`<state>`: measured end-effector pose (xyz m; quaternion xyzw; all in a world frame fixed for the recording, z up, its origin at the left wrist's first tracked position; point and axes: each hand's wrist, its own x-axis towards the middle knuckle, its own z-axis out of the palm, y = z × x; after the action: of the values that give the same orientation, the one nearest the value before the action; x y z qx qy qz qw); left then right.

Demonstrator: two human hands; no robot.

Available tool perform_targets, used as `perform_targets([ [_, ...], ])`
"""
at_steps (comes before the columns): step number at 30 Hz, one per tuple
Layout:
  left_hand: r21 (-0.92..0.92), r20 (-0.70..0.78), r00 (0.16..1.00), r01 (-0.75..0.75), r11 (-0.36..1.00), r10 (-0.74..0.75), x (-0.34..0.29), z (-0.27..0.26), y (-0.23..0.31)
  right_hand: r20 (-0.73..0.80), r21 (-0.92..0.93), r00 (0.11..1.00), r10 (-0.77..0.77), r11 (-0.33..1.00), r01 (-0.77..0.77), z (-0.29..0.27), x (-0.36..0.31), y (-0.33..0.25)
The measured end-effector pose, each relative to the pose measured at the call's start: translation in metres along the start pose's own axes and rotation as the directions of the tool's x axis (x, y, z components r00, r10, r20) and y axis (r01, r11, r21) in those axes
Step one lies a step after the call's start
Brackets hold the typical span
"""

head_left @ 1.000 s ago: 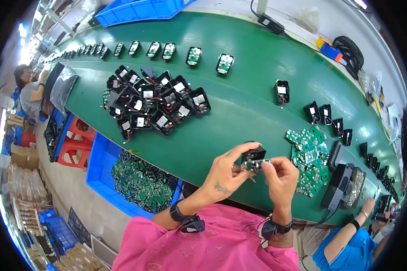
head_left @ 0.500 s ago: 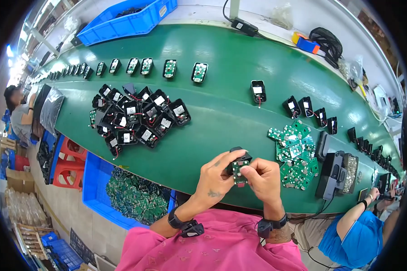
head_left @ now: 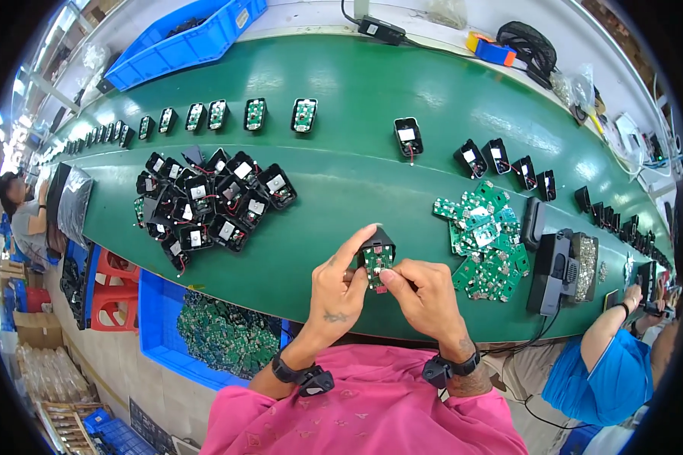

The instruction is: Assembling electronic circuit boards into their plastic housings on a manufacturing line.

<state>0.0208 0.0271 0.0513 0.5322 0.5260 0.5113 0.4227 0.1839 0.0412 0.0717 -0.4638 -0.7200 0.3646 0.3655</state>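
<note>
In front of me, my left hand [head_left: 337, 294] is wrapped around a small black plastic housing [head_left: 377, 240], index finger along its far edge and thumb at its near side. A green circuit board [head_left: 376, 262] with a red part at its near end lies at the housing's open face; whether it is fully seated, I cannot tell. My right hand [head_left: 426, 294] has its thumb and fingers at the board's lower right side. Right of my hands spreads a pile of loose green circuit boards [head_left: 484, 235]. To the left, black housings with white pads and red wires [head_left: 224, 197] are heaped.
Housings with boards [head_left: 305, 115] stand in a row at the far left; others [head_left: 407, 138] line the right. A black device [head_left: 552, 273] sits right of the boards. A blue crate of boards [head_left: 159, 337] is below the table edge. A person in blue [head_left: 603, 371] works at right.
The view has shifted, moving the table scene leftward. My right hand has drawn slightly back from the board's face towards its lower right side, and more of the board shows.
</note>
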Motion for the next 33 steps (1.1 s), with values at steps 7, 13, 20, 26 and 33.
perform_targets([
  [7, -0.392, 0.261, 0.963, 0.163, 0.905, -0.060, 0.004, -0.006, 0.006, -0.071, -0.107, 0.997, 0.027, 0.994, -0.034, 0.005, -0.006, 0.011],
  [13, -0.262, 0.136, 0.980, 0.175, 0.949, -0.144, 0.003, 0.004, 0.005, -0.111, -0.001, 0.989, 0.098, 0.995, -0.099, 0.010, -0.002, 0.004],
  [20, -0.183, 0.006, 0.990, 0.140, 0.973, -0.141, 0.000, 0.018, 0.007, -0.223, 0.023, 0.972, -0.072, 0.997, 0.079, 0.030, 0.001, 0.009],
  [26, -0.057, -0.188, 0.978, -0.104, 0.993, 0.091, 0.005, 0.023, -0.008, -0.214, 0.162, 0.977, 0.023, 0.987, 0.012, 0.040, 0.010, 0.010],
  [33, -0.031, -0.093, 0.993, 0.075, 0.997, -0.078, 0.083, 0.011, -0.010, -0.267, -0.150, 0.962, 0.061, 0.983, -0.103, 0.015, 0.046, 0.024],
])
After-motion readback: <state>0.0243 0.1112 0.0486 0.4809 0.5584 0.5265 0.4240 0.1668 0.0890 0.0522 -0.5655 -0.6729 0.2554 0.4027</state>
